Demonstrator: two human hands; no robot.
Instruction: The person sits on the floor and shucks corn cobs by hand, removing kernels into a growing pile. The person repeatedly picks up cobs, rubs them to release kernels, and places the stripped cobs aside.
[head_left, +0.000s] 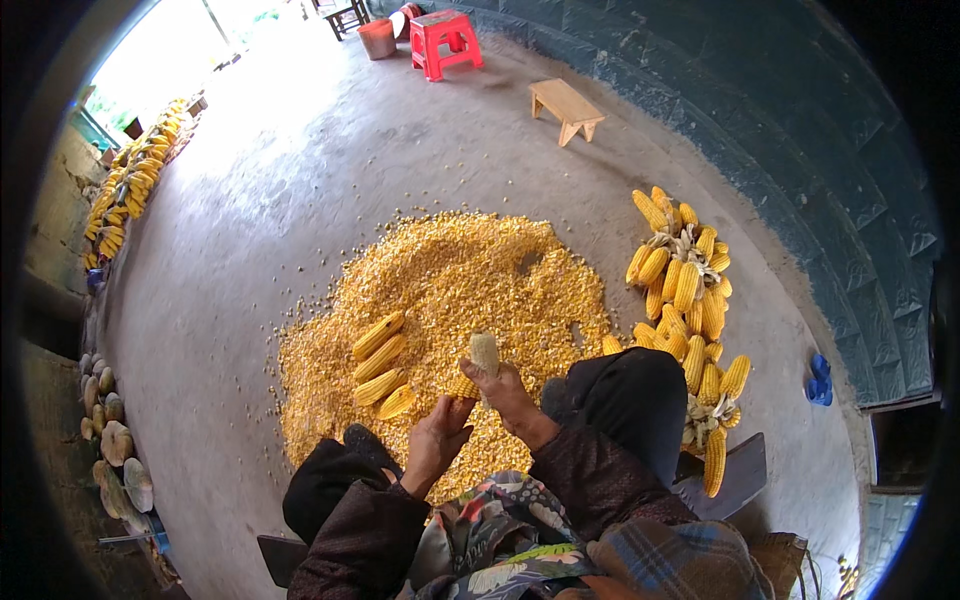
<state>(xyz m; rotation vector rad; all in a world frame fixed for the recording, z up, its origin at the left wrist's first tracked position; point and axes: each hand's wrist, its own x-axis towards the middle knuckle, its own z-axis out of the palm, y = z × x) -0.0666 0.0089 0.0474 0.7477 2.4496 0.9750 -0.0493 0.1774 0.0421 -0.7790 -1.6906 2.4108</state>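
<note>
My right hand (511, 399) grips a pale, bare corn cob (484, 354) that stands up above the thumb. My left hand (437, 442) is closed around an ear of corn (463, 387) that still bears yellow kernels; its lower part is hidden by the fingers. The two hands meet over a broad heap of loose corn kernels (450, 270) on the floor. Left of them, several ears of corn (379, 360) lie in a column on the heap, the lowest one partly shelled.
Bundled ears of corn (686, 285) lie at my right beside the knee. Beyond the heap stand a wooden bench (568, 103), a red plastic stool (444, 30) and a bucket (377, 39). More corn (135, 180) and pumpkins (116, 442) line the left wall. Blue slippers (819, 380) lie far right.
</note>
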